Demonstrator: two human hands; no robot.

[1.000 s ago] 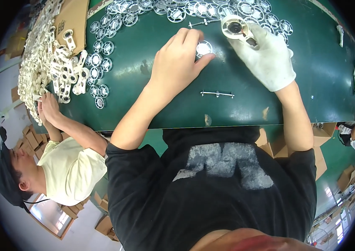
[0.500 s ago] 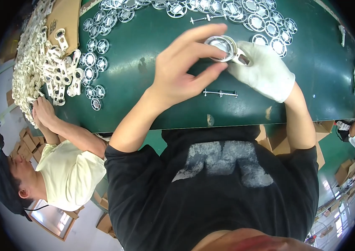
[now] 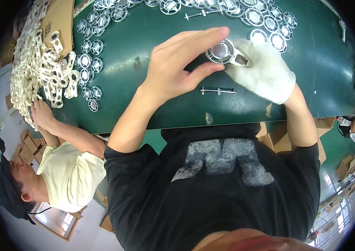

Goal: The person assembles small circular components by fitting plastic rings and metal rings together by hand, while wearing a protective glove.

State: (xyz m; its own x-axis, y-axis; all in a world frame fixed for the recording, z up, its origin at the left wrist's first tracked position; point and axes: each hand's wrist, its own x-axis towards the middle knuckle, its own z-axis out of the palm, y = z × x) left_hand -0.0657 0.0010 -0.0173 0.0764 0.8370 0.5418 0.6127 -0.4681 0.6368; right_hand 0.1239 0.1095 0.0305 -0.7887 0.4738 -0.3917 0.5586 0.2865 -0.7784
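Over the green table [image 3: 135, 96], my left hand [image 3: 169, 67] has thumb and fingers curved around a round chrome part [image 3: 219, 51] with a spoked rim, touching its edge. My right hand [image 3: 265, 73], in a white glove, grips a pale link-shaped piece [image 3: 241, 59] with a dark slot; part of it is hidden by the glove. The round part sits against this piece's end; whether they are joined I cannot tell. Just nearer than my hands lies a thin metal rod with crosspieces [image 3: 218, 90]. A similar rod [image 3: 203, 14] lies farther off.
Many round chrome parts [image 3: 255, 16] lie along the far side, with more in a column [image 3: 86, 61] at left. A heap of pale link pieces [image 3: 56, 75] and cardboard [image 3: 58, 27] fill the left end. There a co-worker's hands [image 3: 42, 115] touch the heap.
My left fingers have shifted off the face of the round part to its rim, so its spoked face shows now. My gloved right hand keeps its hold on the pale piece.
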